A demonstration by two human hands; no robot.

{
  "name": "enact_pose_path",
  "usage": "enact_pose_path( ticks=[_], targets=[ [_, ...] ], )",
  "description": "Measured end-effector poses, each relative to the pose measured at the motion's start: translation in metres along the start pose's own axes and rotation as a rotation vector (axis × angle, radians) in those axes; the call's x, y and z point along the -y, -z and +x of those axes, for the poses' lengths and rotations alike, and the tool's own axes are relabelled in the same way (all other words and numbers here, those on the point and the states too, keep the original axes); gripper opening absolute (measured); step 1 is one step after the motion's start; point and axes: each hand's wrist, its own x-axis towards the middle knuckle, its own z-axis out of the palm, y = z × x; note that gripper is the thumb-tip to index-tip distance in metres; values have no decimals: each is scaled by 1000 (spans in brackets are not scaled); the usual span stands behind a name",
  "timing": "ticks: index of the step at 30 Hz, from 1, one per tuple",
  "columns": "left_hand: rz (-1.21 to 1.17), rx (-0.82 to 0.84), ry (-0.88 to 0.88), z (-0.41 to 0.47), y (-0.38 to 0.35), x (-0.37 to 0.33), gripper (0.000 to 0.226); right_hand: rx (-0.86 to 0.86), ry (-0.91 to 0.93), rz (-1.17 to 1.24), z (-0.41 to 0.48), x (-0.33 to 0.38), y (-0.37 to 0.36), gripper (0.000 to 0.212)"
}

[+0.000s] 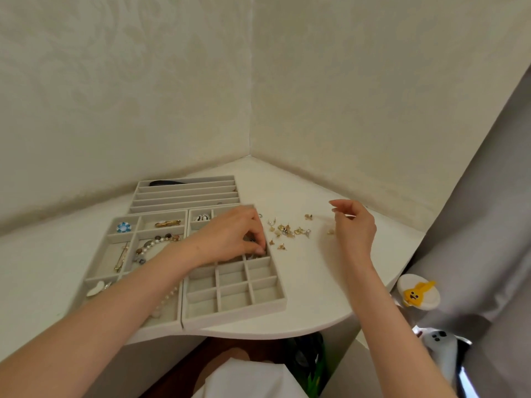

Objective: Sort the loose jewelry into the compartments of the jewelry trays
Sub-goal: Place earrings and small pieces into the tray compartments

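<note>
Nearest, the rounded edge of the smooth white counter (316, 282) carries two grey velvet-lined trays side by side. The grid tray (218, 291) on the right has small square compartments. The left tray (122, 236) has larger ones holding a pearl necklace (156, 243), partly hidden under the forearm, a blue flower piece (123, 227) and a gold clip (168, 223).

The left hand (230, 237) reaches across into a right-column compartment of the grid tray, its fingers (258, 249) bunched together on a small dark piece (253, 240) too tiny to identify.

Just right of that tray, loose gold earrings (287, 229) lie scattered on the counter. The right hand (355, 228) hovers past them, index finger out, the others loosely curled; whether it pinches anything cannot be told.

Behind, a third tray (186, 193) has long narrow slots, a dark strap half hidden in the farthest. Textured pale walls meet in a corner.
</note>
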Motion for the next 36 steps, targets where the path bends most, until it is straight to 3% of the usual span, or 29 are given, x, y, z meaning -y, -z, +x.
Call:
enact_pose_path(
  ticks=[4,8,12,20,31,36],
  targets=[
    [-61,-99,57,7,8,-3,17,-35,-21,-116,4,-5,4,51],
    [5,-238,118,27,9,0,11,64,22,-320,0,-14,5,51],
    [235,-159,128,44,7,7,36,112,98,-453,-4,-12,4,46],
    [474,-25,109,57,4,10,41,134,101,-371,0,-13,-1,38],
    [291,127,104,68,3,-5,65,202,95,-127,2,-12,-4,37],
    [190,-27,101,72,1,-6,33,242,-26,-132,16,-6,2,31]
  ],
)
